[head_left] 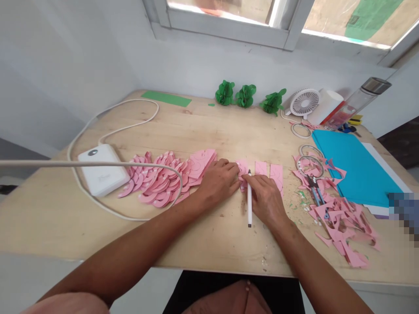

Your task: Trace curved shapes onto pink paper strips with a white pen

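My left hand [220, 179] lies palm down on the table, its fingers reaching to the edge of a small pink paper piece [241, 165] with drawn lines. My right hand [266, 196] has a white marker pen [249, 203] with black ends, at its thumb and fingers over the same piece. Beyond and beside the right hand lie two more pink paper pieces, one at the back [261, 167] and one to the right [276, 173]. Left of my left hand is a stack of pink paper sheets [201, 163], beside a heap of curved pink cut-outs [162, 185].
A white power bank [104, 170] with a looping white cable [70, 148] is at left. Pink scraps [347, 226], scissors [316, 194], tape rolls [310, 167] and a blue folder [356, 168] lie right. Green paper shapes [245, 96], a small fan [305, 103] and a bottle [358, 102] stand behind.
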A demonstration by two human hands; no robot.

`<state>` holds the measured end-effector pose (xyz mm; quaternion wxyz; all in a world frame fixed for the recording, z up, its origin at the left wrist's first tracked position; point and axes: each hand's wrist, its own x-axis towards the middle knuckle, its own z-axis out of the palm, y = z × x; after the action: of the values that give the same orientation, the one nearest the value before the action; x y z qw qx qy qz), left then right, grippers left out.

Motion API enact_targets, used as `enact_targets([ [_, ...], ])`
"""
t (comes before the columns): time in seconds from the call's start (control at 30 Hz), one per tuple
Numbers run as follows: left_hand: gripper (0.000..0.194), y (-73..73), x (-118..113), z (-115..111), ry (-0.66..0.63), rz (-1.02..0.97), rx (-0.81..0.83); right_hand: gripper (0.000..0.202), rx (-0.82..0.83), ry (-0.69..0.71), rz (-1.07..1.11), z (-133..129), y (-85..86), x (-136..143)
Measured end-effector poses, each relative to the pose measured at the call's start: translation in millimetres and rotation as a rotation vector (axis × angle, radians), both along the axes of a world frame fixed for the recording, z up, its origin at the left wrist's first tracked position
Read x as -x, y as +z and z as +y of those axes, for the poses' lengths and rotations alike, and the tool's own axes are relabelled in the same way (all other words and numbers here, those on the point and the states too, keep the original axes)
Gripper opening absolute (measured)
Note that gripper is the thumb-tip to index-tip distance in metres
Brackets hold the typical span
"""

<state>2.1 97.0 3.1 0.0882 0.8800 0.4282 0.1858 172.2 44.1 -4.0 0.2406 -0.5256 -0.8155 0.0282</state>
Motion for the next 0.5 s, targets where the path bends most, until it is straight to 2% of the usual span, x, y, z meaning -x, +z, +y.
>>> enact_targets([
  [0.5, 0.01, -1.9, 1.0, 1.1, -0.012, -0.014, 0.012, 0.037, -0.011, -0.004, 0.006, -0.2, -0.8, 0.4],
])
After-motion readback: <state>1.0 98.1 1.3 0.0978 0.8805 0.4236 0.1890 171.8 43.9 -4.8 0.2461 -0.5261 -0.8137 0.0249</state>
